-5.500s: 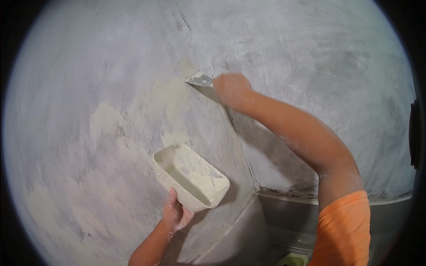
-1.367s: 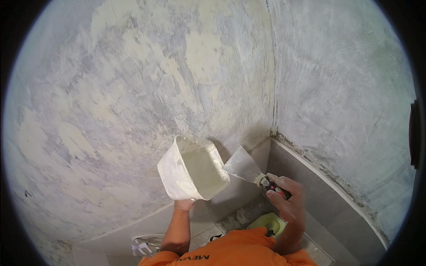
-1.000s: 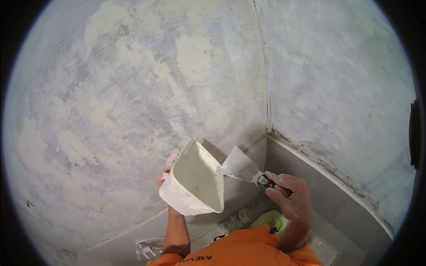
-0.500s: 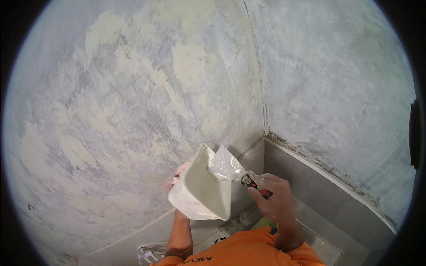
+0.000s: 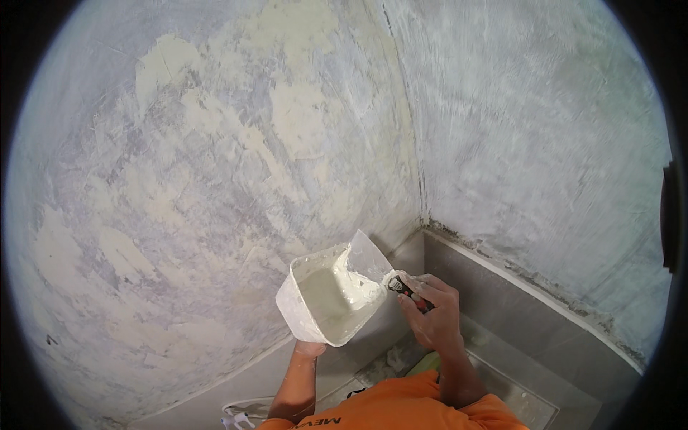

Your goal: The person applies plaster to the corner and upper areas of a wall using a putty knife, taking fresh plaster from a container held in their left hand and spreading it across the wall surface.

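Note:
A white rectangular plastic tub (image 5: 295, 314) is tilted, its mouth facing up toward me, with creamy white putty smeared inside. My left hand (image 5: 310, 349) grips it from below and behind; most of the fingers are hidden by the tub. My right hand (image 5: 433, 313) is closed around the black and red handle of a putty knife (image 5: 373, 256). The wide blade reaches over the tub's right rim, and a thick lump of putty (image 5: 358, 290) clings to it there.
Ahead stands a wall (image 5: 215, 179) with patchy cream filler, meeting a grey wall (image 5: 530, 129) at a corner. Grey tiling (image 5: 516, 301) with a ledge runs along the bottom right. A whitish looped item (image 5: 240, 416) lies low at the left.
The tub has turned and tipped so its inside shows more. The blade now carries a lump of putty at the rim. My right hand has shifted slightly left.

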Action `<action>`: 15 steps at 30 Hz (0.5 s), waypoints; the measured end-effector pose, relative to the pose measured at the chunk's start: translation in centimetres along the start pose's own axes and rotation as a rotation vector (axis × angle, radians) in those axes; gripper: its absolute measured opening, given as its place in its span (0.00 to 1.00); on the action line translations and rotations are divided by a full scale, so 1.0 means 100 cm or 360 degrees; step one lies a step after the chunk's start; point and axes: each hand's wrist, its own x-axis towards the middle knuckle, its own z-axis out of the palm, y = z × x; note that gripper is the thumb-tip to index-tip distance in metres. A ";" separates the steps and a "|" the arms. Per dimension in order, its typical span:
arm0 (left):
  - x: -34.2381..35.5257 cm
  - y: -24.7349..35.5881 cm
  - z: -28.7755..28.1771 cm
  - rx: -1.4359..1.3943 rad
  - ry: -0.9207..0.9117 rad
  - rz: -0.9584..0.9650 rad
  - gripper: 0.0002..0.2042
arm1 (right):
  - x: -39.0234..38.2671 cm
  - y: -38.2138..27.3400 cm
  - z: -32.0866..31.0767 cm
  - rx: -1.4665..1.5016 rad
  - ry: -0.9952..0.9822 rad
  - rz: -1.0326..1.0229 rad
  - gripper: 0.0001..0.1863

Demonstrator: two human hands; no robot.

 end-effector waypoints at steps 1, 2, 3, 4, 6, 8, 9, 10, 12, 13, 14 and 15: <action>-0.001 -0.002 0.002 0.0219 -0.0071 0.0098 0.31 | 0.001 0.003 0.000 -0.0006 0.0000 -0.0005 0.17; 0.000 -0.003 0.003 0.0362 -0.0109 0.0145 0.30 | 0.003 0.005 -0.001 0.0001 -0.0012 0.0005 0.17; -0.001 -0.005 0.003 0.0505 -0.0140 0.0190 0.30 | 0.003 0.010 -0.002 0.0009 -0.0024 0.0023 0.17; -0.001 -0.005 0.003 0.0571 -0.0139 0.0183 0.30 | 0.004 0.014 -0.002 0.0016 -0.0036 0.0041 0.17; 0.001 -0.003 0.012 0.0554 -0.0128 0.0187 0.32 | 0.006 0.024 -0.004 0.0061 -0.0068 0.0051 0.18; 0.008 0.003 0.034 0.0388 -0.0103 0.0206 0.35 | 0.008 0.032 -0.003 0.0077 -0.0087 0.0051 0.18; 0.009 0.005 0.044 0.0387 -0.0073 0.0217 0.36 | 0.009 0.037 -0.003 0.0071 -0.0092 0.0042 0.18; 0.010 0.007 0.053 0.0387 -0.0043 0.0231 0.37 | 0.009 0.040 -0.003 0.0068 -0.0097 0.0030 0.18; 0.013 0.008 0.058 0.0379 -0.0019 0.0234 0.40 | 0.008 0.044 -0.003 0.0112 -0.0128 0.0076 0.20; 0.015 0.009 0.057 0.0370 -0.0024 0.0223 0.41 | 0.007 0.045 -0.002 0.0135 -0.0145 0.0096 0.22; 0.016 0.009 0.056 0.0361 -0.0027 0.0212 0.42 | 0.007 0.047 -0.002 0.0139 -0.0151 0.0082 0.22; 0.016 0.009 0.055 0.0369 -0.0041 0.0167 0.43 | 0.008 0.048 -0.002 0.0144 -0.0155 0.0066 0.22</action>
